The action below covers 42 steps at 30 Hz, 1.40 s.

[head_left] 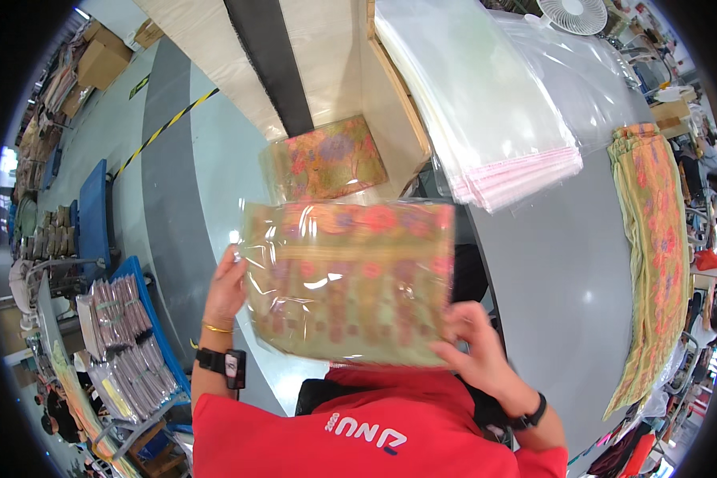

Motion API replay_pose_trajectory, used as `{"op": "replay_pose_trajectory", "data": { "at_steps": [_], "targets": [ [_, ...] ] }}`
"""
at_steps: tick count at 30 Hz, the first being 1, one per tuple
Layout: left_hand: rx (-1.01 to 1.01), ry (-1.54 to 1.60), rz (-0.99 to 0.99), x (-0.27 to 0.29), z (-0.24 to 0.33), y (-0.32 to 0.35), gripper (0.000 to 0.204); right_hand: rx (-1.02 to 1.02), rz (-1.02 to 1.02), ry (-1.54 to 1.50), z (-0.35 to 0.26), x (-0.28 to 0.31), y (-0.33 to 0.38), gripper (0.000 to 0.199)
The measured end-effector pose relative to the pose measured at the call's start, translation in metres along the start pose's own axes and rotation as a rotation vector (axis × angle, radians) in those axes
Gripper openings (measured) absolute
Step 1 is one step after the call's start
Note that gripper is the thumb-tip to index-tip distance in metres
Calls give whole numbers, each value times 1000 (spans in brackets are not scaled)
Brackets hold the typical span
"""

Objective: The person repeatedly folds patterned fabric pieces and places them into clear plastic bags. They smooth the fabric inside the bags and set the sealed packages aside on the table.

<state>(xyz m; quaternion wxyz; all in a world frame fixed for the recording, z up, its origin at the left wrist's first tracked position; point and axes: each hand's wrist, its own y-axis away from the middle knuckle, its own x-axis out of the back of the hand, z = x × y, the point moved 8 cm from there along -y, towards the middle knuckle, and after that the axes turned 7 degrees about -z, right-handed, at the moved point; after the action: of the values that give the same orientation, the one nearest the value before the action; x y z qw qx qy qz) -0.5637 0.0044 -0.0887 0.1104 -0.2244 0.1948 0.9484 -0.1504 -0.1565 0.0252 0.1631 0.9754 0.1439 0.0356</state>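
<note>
A folded green cloth with an orange, red and purple flower pattern lies flat inside a clear plastic bag [346, 279], held up in front of my body. My left hand [228, 288] grips the bag's left edge. At the lower right edge, my right hand [478, 346] has its thumb and fingers curled about the bag's side, slightly blurred. Beyond it, a similar bagged cloth [327, 159] rests at the foot of a pale panel with a dark strip.
To the right, a grey table [550, 279] bears a stack of clear plastic bags [486, 103] with pink edges and a long pile of flowered cloths [653, 263]. A white fan [573, 12] stands at the back. On the left, a blue cart [155, 327] carries several bagged packs.
</note>
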Motion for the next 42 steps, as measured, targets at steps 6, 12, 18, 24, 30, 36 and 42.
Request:
{"op": "replay_pose_trajectory", "data": {
  "at_steps": [6,12,18,24,30,36,42],
  "targets": [
    [-92,19,-11,77,47,-78,38,-38,77,107,-4,8,-181,34],
    [-61,1,-81,145,-14,-229,40,-155,128,627,-14,31,-171,44],
    [-262,-485,750,197,-46,-258,40,-93,28,412,0,43,-12,33],
    [-868,-811,135,-123,60,-233,29,-433,884,-124,120,175,252,31],
    [-440,-879,-930,-473,-16,-237,20,-557,1676,-198,227,258,546,25],
    [-212,-916,-996,-666,-129,-329,28,-313,2130,-329,280,340,700,22],
    [-184,-798,-855,-775,-196,-415,51,-183,2183,-368,272,401,730,22]
  ]
}}
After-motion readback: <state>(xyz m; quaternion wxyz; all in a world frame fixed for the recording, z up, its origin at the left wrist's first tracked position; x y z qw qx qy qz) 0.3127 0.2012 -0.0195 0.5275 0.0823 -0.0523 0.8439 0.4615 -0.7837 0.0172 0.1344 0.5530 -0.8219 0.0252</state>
